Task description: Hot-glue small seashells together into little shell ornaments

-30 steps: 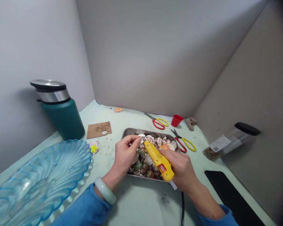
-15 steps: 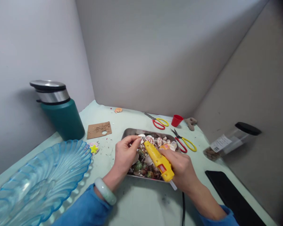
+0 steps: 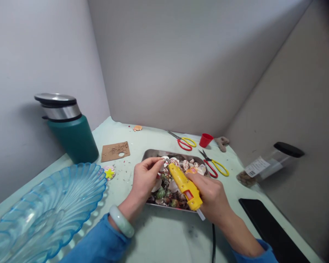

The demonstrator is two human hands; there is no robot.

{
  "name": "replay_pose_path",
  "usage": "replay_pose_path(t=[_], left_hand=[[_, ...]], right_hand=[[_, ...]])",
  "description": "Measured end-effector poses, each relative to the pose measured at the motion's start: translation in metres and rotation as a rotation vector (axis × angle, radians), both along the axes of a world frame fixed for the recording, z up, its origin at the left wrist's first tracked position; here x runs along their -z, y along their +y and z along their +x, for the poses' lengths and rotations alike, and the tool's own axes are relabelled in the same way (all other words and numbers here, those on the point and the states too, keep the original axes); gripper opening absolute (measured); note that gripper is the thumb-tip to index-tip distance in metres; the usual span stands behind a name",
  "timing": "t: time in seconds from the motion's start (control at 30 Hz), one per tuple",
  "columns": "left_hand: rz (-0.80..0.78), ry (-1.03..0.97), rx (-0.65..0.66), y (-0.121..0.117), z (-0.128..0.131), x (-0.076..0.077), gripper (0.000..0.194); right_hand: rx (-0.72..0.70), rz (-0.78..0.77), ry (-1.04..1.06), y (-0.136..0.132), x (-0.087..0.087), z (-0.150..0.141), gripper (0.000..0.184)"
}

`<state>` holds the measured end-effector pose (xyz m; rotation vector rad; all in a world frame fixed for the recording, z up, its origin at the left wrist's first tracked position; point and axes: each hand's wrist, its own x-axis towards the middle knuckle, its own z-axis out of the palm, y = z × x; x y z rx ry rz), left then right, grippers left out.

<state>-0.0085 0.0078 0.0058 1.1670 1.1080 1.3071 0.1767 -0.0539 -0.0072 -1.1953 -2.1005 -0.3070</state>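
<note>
My right hand [image 3: 212, 190] grips a yellow hot glue gun [image 3: 182, 182], its nozzle pointing up and left and a white glue stick [image 3: 201, 214] poking out of its rear. Close to the nozzle tip, my left hand [image 3: 147, 177] is closed in a pinch. Whatever lies between its thumb and forefinger is too small to make out. Both hands are over a metal tray [image 3: 150, 153] filled with seashells [image 3: 173, 187] of white, speckled, green and brown colours. A pale green bangle circles my left wrist.
At left are a blue scalloped dish [image 3: 52, 208], a teal bottle [image 3: 74, 138] and a brown card [image 3: 111, 153]. Beyond the tray lie two pairs of scissors [image 3: 219, 168] and a red cup [image 3: 206, 140]. A clear jar [image 3: 271, 166] and a black slab [image 3: 268, 226] are at right.
My left hand has shifted very slightly left, so a small gap shows between its fingertips and the nozzle. The glue gun stays almost in place.
</note>
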Motion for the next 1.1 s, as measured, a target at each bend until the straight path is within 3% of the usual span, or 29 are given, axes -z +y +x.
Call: replay_pose_path(t=[1.1], left_hand=[[-0.038,-0.053,0.008,0.0011,-0.0030,0.0016,0.024]], right_hand=[[0.079,-0.015,-0.058,-0.0015,-0.0040,-0.0025,0.022]])
